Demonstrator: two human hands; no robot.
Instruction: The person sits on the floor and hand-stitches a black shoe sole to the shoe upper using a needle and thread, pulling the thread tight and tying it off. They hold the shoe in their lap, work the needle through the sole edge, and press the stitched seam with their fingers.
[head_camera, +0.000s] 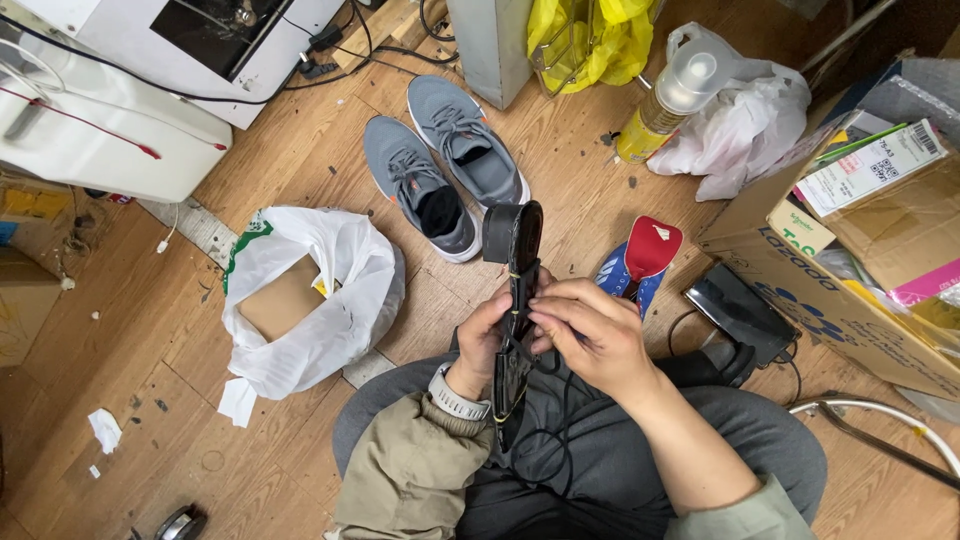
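While a white plastic bag (310, 300) with a brown box inside lies at the left on the wooden floor (150, 330), a pair of grey sneakers (445, 165) sits just beyond it. Over the lap, the left hand (487, 335) grips a black shoe (516, 300) upright from the left side, and the right hand (592, 330) pinches its edge, fingers closed on it. Just beside them lies a blue and red insole (640, 260), then a spray bottle (665, 105) and a cardboard box (860, 270) at the right.
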